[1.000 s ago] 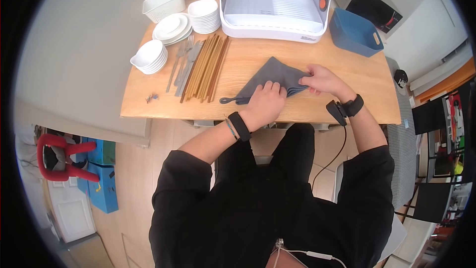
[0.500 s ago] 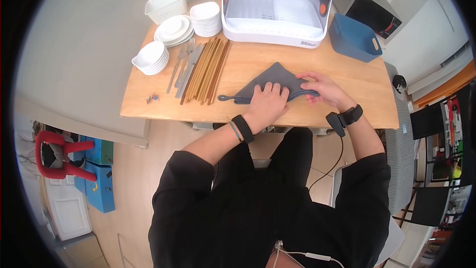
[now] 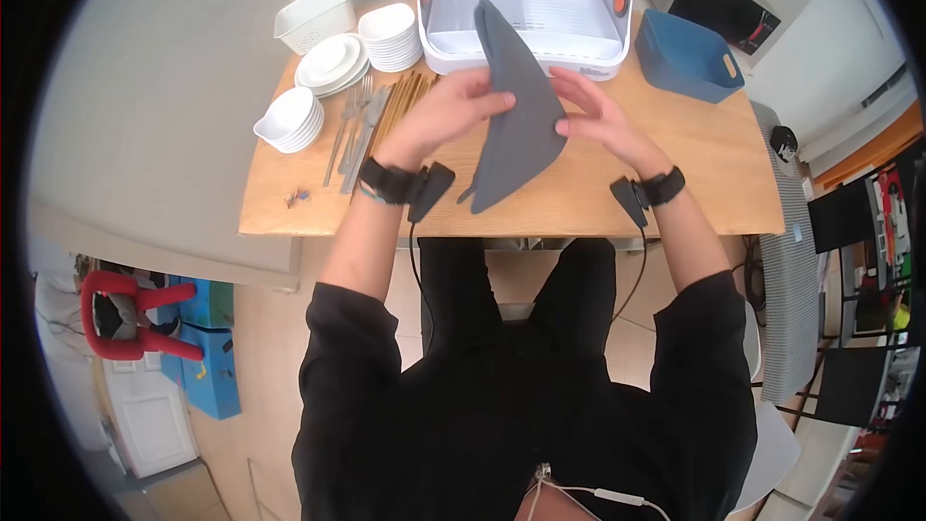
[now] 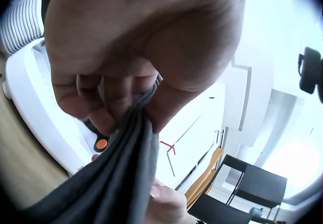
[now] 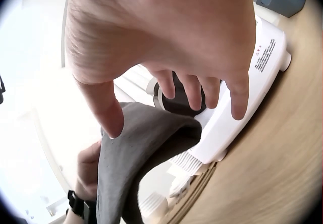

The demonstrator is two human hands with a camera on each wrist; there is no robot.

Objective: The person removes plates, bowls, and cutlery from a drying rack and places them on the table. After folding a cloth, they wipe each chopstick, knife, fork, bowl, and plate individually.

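Observation:
A folded dark grey cloth (image 3: pixel 522 130) hangs upright above the near part of the wooden table. My left hand (image 3: pixel 446 114) pinches its layered edge between thumb and fingers; in the left wrist view several folds (image 4: pixel 126 163) run down from that grip. On the other side, my right hand (image 3: pixel 610 125) has its fingers spread and reaching past the cloth. Its thumb (image 5: pixel 109 115) lies against the cloth in the right wrist view, while the other fingers extend apart from it, beyond the curled fold.
Wooden chopsticks (image 3: pixel 402 106), metal cutlery (image 3: pixel 357 130), white bowls (image 3: pixel 289 121), stacked plates (image 3: pixel 331 63) and a white basket (image 3: pixel 316 17) stand left. A white dish box (image 3: pixel 526 60) sits at the back, a blue bin (image 3: pixel 687 58) to its right. Wrist-camera cables hang near the table edge.
The cloth has gone from lying flat on the table to being held upright in the air. My left hand has moved up and left with it; the right hand's fingers have spread.

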